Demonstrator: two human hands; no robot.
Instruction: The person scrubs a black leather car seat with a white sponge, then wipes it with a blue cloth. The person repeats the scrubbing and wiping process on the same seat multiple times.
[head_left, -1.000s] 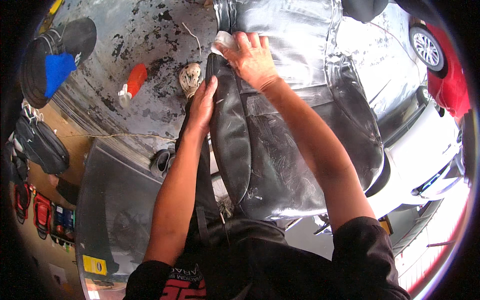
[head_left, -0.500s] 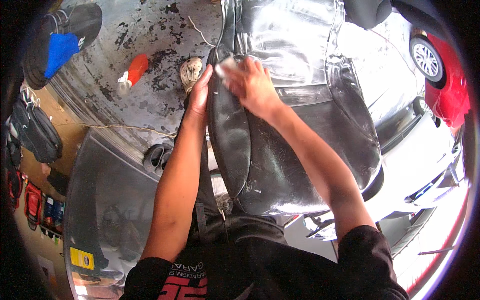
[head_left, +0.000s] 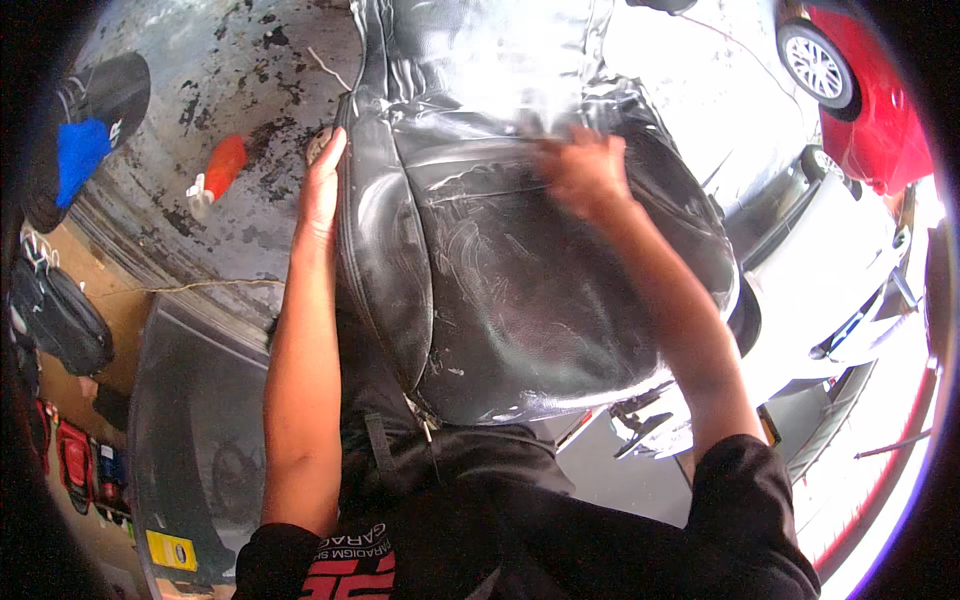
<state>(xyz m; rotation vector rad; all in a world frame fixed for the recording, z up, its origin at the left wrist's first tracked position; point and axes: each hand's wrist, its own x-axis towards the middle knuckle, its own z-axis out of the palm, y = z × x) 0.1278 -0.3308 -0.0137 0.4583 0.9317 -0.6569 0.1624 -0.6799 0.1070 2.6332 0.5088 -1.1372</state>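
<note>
A black leather car seat (head_left: pixel 530 290) is in front of me, its cushion nearer and its backrest farther off. Whitish smears and glossy patches mark the cushion. My left hand (head_left: pixel 322 190) lies along the seat's left side, fingers stretched out flat against it. Over the rear of the cushion, near the backrest, my right hand (head_left: pixel 588 172) is bent down toward the leather and smeared by motion. Half a second ago a small white pad showed at its fingertips; now only a pale blur is there, and the pad's exact kind cannot be made out.
On the stained floor at left lies an orange bottle with a white top (head_left: pixel 226 167). A blue cloth (head_left: pixel 82 155) rests on a dark object beyond it. A dark panel (head_left: pixel 210 400) stands at lower left. At right are a red car (head_left: pixel 870 100) and a white car (head_left: pixel 850 270).
My right hand has swept right across the seat, from its left bolster to the rear middle of the cushion. The view has shifted; my left hand stays at the seat's side.
</note>
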